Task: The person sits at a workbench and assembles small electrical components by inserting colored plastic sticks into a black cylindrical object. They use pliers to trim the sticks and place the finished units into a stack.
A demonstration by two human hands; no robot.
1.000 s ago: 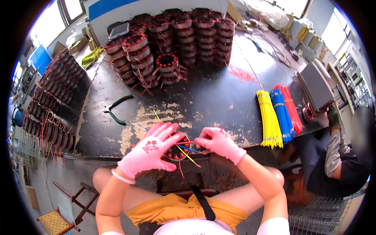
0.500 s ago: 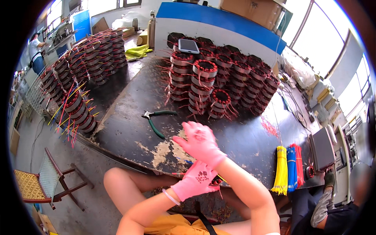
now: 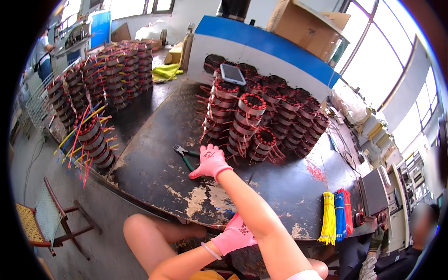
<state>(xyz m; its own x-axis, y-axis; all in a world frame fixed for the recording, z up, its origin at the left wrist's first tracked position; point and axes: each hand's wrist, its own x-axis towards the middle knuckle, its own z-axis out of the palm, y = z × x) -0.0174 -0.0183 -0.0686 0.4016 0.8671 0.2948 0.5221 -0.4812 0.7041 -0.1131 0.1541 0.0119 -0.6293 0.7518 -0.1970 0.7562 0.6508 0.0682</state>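
Observation:
My right hand, in a pink glove, reaches across the dark table with thumb and fingers apart. It is over the green-handled cutting pliers and hides part of their handles; whether it touches them I cannot tell. My left hand, also gloved in pink, is low at the table's near edge, beneath my right forearm. Its fingers curl around a motor stator, which is hidden now but partly showed half a second ago. A blue wire end sticks out beside that hand.
Stacked stators stand beyond my right hand, a phone on top. More stacks are at left. Yellow, blue and red wire bundles lie at right, near a grey box. A co-worker sits at lower right.
My right hand has moved away from my left hand, forward and left to the pliers. The left hand has stayed low, and its stator is now out of sight behind my right forearm.

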